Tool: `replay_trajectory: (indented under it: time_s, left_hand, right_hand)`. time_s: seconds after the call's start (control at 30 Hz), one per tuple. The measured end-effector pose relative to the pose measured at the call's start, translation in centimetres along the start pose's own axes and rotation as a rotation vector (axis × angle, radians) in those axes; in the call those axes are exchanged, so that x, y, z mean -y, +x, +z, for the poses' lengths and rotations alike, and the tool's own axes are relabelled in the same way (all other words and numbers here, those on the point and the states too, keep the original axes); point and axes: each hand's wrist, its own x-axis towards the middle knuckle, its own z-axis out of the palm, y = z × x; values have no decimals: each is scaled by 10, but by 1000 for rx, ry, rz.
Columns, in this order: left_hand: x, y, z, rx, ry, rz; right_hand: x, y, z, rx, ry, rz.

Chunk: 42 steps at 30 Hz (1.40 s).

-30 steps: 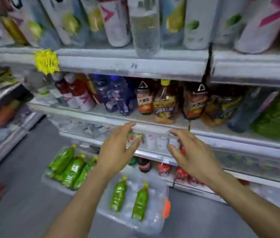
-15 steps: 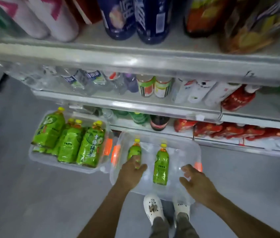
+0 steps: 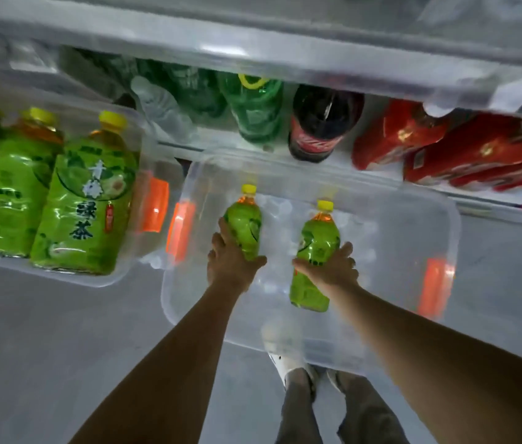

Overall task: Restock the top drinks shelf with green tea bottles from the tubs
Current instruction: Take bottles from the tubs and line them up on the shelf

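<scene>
Bottles of green tea, two of them, stand in the near clear tub (image 3: 391,225) on the floor, and each is under a hand. Left hand (image 3: 232,261) wraps the lower body of the left green tea bottle (image 3: 244,224), fingers curled round its left side and thumb across the front. Right hand (image 3: 330,267) clasps the right green tea bottle (image 3: 317,241) at mid-body, fingers curled round the right side; the base shows below the palm.

Judgement: the step in hand is the pick-up from the tub. Both grips sit low or mid on smooth plastic bodies, so a firm squeeze and a straight vertical lift seem advisable, keeping the yellow caps clear of the shelf edge (image 3: 253,49) overhead. Lifting both together risks the bottles knocking each other; they stand near but apart.

Second tub (image 3: 144,149), to the left and just beside the first, holds larger green tea bottles (image 3: 88,203) side by side. Bottom shelf behind carries a cola bottle (image 3: 320,123), green soda bottles (image 3: 253,107) and red packs (image 3: 445,149). Top drinks shelf is out of view.
</scene>
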Motion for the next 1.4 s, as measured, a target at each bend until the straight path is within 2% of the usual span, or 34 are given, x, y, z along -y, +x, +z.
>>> replay_trajectory:
  time_s: [0.17,0.3,0.53,0.7,0.87,0.97,1.1,1.3,1.4]
  left_hand:
    - [-3,27,21,-110,70,-40]
    - [-2,29,23,-164,118,-17]
    - [-9,16,-4,-23,-30,-21]
    - [-29,-32,-30,73,-211,-12]
    - [-56,-91,-63,146,-428,17]
    - [-66,-125,-83,209,-504,68]
    - [-87,-186,-125,275,-592,156]
    - [-120,-269,-186,441,-711,305]
    - [-137,-310,-207,437,-818,301]
  right_hand:
    - [4,19,35,-146,183,47]
    - [-4,21,31,-184,162,16]
    - [-10,2,-13,-100,110,-40]
    - [-13,-41,-57,-24,115,-95]
    - [-7,-99,-111,59,222,-111]
    - [-7,-126,-144,152,260,-190]
    - [-9,-189,-203,257,447,-330]
    - [-24,-264,-260,492,727,-420]
    - [-24,-306,-280,482,805,-510]
